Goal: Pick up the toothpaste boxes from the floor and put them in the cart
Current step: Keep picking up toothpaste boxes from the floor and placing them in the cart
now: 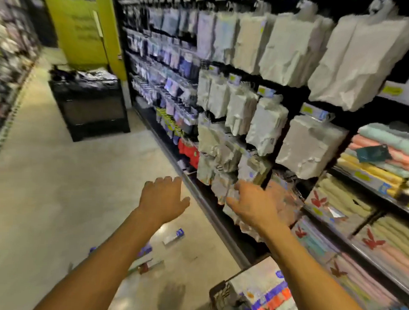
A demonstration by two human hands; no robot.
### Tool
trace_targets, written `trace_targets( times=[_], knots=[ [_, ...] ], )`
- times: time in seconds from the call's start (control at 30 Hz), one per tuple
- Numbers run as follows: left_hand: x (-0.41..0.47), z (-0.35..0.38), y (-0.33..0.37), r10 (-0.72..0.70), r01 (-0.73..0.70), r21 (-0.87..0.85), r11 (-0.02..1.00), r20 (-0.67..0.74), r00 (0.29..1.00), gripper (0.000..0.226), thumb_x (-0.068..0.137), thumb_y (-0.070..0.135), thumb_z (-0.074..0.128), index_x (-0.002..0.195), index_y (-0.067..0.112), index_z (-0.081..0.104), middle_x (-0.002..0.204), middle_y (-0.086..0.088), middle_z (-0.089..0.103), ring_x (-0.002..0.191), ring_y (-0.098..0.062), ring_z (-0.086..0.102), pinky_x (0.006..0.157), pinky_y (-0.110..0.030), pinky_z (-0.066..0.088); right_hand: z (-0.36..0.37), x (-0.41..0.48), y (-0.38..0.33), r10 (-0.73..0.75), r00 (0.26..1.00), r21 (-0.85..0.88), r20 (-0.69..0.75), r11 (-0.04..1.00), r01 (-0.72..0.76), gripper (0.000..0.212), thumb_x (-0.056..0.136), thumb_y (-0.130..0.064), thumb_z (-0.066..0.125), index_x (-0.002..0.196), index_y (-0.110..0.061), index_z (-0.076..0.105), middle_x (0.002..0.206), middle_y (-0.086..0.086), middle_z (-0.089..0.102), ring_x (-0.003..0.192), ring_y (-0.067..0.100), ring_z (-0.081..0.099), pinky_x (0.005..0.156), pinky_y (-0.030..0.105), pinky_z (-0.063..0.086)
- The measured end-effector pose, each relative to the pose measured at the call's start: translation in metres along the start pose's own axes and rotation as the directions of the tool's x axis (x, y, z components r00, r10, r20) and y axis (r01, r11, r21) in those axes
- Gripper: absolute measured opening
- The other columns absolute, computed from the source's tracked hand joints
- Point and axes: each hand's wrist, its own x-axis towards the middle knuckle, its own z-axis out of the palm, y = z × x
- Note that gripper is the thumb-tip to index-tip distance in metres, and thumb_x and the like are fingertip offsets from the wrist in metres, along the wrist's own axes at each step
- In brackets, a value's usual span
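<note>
Head view: left hand (161, 199) and right hand (255, 207) raised, fingers spread, empty; toothpaste boxes (174, 236) lie flat on floor (59, 173) near cart (217, 292); probably light, stiff, crushable card, so pinch the long sides.

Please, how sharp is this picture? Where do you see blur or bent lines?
Head view: hanging packs are smeared with blur; the wide lens seems to bend the shelf rail; the toothpaste box on the floor is soft, print unreadable; the left hand and right hand look sharper.
</note>
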Motion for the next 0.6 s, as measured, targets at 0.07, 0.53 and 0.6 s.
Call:
trace_targets(
  times=[0.07, 0.53, 0.6],
  knots=[
    [-0.006, 0.008, -0.047, -0.058, 0.058, 0.014, 0.998, 0.020, 0.998, 0.057, 0.093, 0.063, 0.043, 0.129, 0.019, 0.048, 0.121, -0.006, 0.059, 0.109, -0.028, 0.057, 0.088, -0.041, 0.045, 0.016, 0.019, -0.042, -0.061, 0.998, -0.010, 0.032, 0.998, 0.061, 0.048, 0.094, -0.056, 0.055, 0.125, -0.019, 0.056, 0.119, 0.008, 0.064, 0.108, 0.031, 0.061, 0.083, 0.041, 0.051],
    [0.032, 0.096, -0.266, -0.081, 0.083, -0.009, 0.997, 0.137, 0.987, 0.046, 0.094, 0.053, 0.048, 0.124, 0.019, 0.051, 0.107, -0.003, 0.064, 0.097, -0.026, 0.063, 0.084, -0.038, 0.049, 0.152, 0.099, -0.203, -0.006, 0.972, 0.130, 0.233, 0.991, -0.025, 0.049, 0.097, -0.053, 0.057, 0.131, -0.018, 0.054, 0.121, 0.002, 0.065, 0.103, 0.024, 0.064, 0.079, 0.038, 0.052],
    [0.048, 0.121, -0.280, -0.096, 0.109, -0.062, 0.992, 0.188, 0.978, 0.045, 0.093, 0.053, 0.047, 0.125, 0.020, 0.051, 0.109, -0.002, 0.064, 0.099, -0.025, 0.063, 0.083, -0.038, 0.048, 0.176, 0.115, -0.208, 0.036, 0.971, 0.160, 0.235, 0.984, -0.075, 0.048, 0.096, -0.053, 0.058, 0.129, -0.019, 0.054, 0.119, 0.001, 0.066, 0.103, 0.023, 0.065, 0.082, 0.040, 0.054]
  ],
)
